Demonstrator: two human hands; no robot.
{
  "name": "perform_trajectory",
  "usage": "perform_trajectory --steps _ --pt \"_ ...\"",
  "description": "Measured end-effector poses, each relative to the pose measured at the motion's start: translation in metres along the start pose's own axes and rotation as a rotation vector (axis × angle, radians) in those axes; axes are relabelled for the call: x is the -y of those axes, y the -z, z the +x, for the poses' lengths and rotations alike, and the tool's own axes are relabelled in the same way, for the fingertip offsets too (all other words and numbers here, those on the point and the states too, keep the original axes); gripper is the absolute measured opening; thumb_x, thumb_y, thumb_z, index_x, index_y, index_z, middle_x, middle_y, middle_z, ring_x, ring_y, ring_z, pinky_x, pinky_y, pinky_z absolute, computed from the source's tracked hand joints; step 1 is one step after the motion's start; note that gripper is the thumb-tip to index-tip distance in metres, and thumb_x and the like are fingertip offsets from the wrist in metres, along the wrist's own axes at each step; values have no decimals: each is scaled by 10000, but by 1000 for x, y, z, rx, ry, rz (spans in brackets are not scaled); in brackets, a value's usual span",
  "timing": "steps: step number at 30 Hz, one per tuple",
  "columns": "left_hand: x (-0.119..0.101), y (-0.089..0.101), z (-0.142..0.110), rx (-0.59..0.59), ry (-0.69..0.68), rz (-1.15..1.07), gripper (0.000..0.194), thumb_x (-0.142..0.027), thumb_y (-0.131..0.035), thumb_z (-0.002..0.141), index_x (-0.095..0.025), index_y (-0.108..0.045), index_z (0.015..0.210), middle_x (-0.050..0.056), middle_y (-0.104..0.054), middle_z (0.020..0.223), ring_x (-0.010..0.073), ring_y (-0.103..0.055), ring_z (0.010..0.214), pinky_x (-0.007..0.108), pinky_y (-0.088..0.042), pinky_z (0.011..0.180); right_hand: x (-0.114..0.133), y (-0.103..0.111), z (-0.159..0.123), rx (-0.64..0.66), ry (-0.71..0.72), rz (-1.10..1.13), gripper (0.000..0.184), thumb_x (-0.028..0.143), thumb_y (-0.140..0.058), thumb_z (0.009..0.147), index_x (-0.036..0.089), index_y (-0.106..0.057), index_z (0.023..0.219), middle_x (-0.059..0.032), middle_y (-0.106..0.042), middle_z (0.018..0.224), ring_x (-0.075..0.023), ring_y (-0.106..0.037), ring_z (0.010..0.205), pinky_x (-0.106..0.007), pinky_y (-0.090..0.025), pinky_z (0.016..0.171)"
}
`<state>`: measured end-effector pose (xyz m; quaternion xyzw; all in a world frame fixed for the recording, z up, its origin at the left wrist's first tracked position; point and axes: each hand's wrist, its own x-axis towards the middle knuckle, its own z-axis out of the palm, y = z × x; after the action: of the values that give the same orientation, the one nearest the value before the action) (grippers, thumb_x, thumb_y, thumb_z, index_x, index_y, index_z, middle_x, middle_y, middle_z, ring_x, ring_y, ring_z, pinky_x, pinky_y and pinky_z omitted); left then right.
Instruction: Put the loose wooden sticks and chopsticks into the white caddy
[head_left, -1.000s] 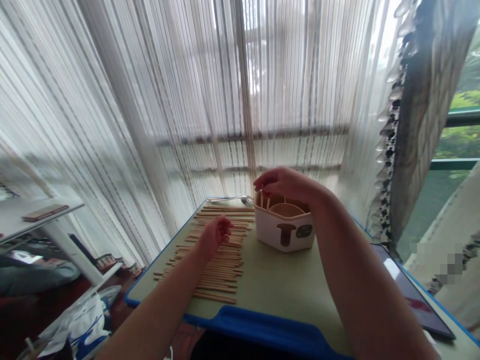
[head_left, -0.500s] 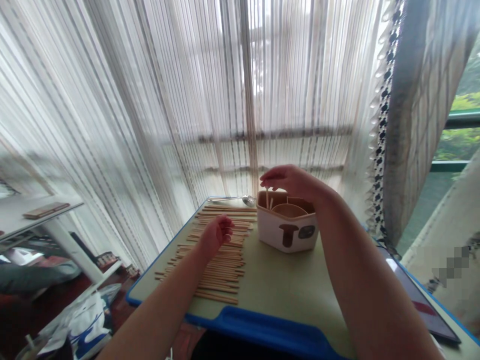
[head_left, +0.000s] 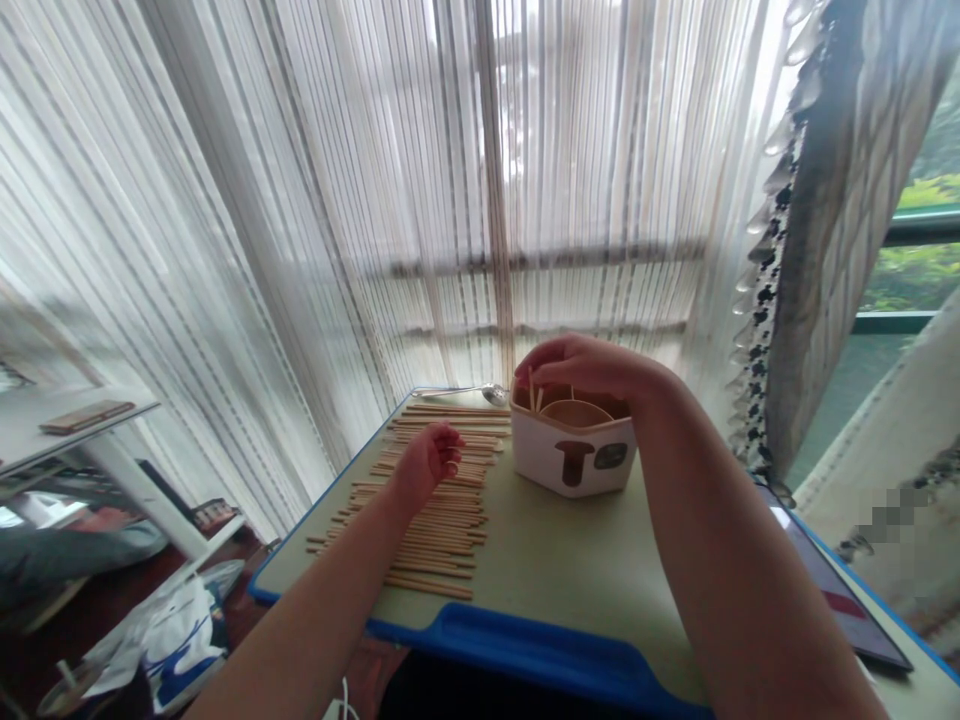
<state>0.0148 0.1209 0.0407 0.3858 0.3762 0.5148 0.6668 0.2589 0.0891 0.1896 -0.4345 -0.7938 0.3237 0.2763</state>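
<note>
My right hand (head_left: 581, 365) hovers over the left part of a white and brown utensil holder (head_left: 541, 465), fingers bent down at its rim. Those fingers are closed on a thin wooden chopstick (head_left: 532, 390), which stands upright into the holder. A second pale stick (head_left: 539, 400) leans inside, beside a round brown inner cup (head_left: 577, 412). Above the rows of chopsticks (head_left: 439, 540) lying on the table, my left hand (head_left: 426, 462) has its fingers curled in. Whether anything is in that palm is hidden.
Behind the chopsticks lies a metal slotted spoon (head_left: 493, 394). The blue-edged table (head_left: 570, 560) carries a tablet (head_left: 840, 590) on the right. Sheer curtains (head_left: 360, 200) hang behind. At left are a white shelf (head_left: 142, 405), bags (head_left: 180, 640) and part of another person (head_left: 97, 535).
My right hand has dipped slightly towards the holder, and the chopstick has gone lower with it. My left hand stays curled over the rows. The view has shifted a little.
</note>
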Motion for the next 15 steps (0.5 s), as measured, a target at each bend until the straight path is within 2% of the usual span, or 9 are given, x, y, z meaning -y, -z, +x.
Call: perform_trajectory --steps 3,7,9,11,15 --pt "3 2 4 -44 -69 161 245 -392 -557 706 -148 -537 709 13 -601 667 88 -518 484 194 -358 401 0 1 -1 7 -12 10 185 186 -551 734 227 -687 853 -32 -697 831 -141 -633 701 -241 -493 622" --pt "6 9 12 -279 -405 623 301 -436 -593 685 -156 -552 790 13 -607 716 91 -516 498 202 -373 437 -10 8 3 41 34 -82 135 204 -602 693 231 -678 800 -15 -693 811 -147 -631 707 -243 -493 631" --pt "7 14 15 -352 -538 772 304 -434 -564 715 -162 -557 848 13 -614 741 99 -537 532 217 -406 496 -14 11 5 26 62 -156 119 201 -608 680 227 -677 773 -7 -690 784 -148 -628 702 -245 -490 637" --pt "8 16 14 -296 -572 918 263 -397 -538 735 -161 -572 846 16 -619 744 114 -558 586 233 -429 558 -16 13 6 -15 74 -236 125 206 -609 676 224 -686 772 -4 -689 764 -148 -625 694 -249 -489 646" --pt "12 16 5 5 -576 1313 125 -241 -568 670 -172 -628 755 13 -614 729 134 -547 658 245 -423 617 -18 14 6 18 49 -284 209 215 -619 667 228 -705 857 -8 -701 816 -154 -630 715 -256 -495 672"
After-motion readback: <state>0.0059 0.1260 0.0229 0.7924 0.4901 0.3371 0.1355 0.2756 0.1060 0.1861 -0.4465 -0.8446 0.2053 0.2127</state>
